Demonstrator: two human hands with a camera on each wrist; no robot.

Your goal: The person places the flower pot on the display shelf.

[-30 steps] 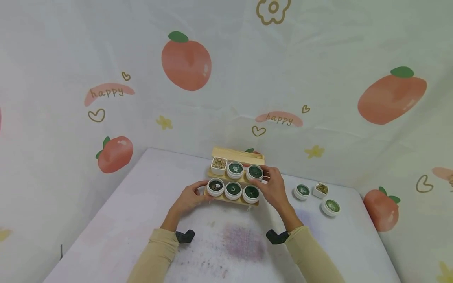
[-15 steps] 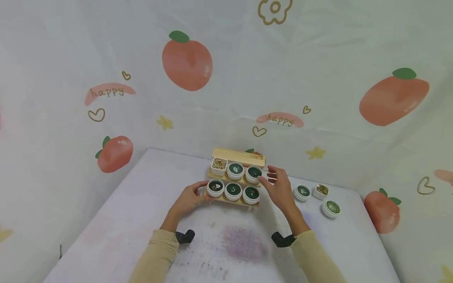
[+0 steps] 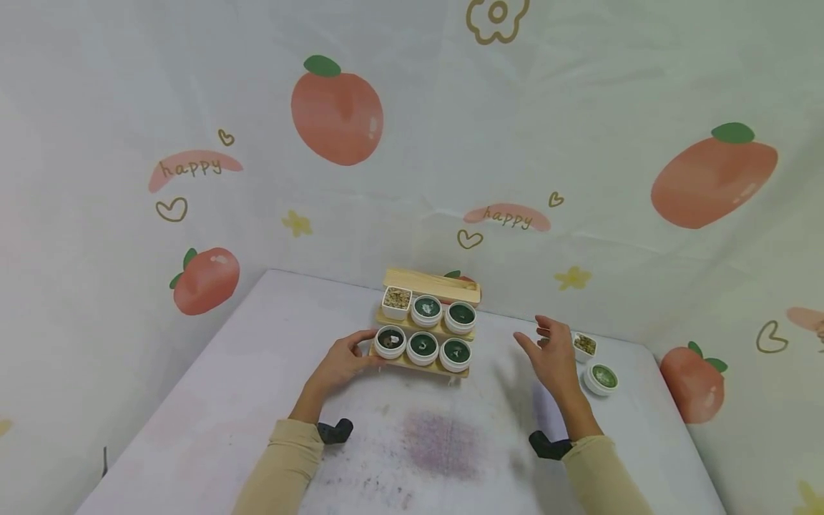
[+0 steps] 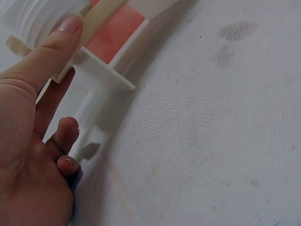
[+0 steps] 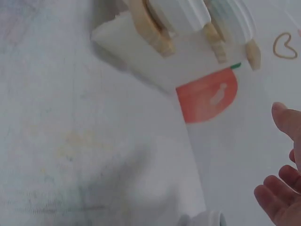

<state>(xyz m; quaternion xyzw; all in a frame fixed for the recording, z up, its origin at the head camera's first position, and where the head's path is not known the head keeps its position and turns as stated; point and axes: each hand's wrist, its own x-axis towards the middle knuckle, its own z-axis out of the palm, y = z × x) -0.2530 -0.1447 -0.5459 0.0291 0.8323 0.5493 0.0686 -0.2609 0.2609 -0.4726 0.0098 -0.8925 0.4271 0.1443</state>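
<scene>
A tiered wooden stand (image 3: 430, 285) with white end panels stands near the back of the table. Its lower two tiers carry small white tubs with dark green tops and a square white tub (image 3: 395, 303) of speckled bits. My left hand (image 3: 341, 361) grips the left end of the lowest tier. In the left wrist view, its thumb lies along the wooden shelf (image 4: 101, 19) beside a ribbed white tub (image 4: 40, 19), with the index finger underneath. My right hand (image 3: 555, 361) is in the air right of the stand, fingers spread and holding nothing.
Right of my right hand, a square white tub (image 3: 585, 346) and a round tub with a lighter green top (image 3: 601, 378) stand on the table (image 3: 360, 458). A fruit-printed cloth wall (image 3: 412, 143) rises behind the table.
My right hand has let go of the tub at the right end of the middle tier and moved right, now covering a round tub there. My left hand has stayed at the stand.
</scene>
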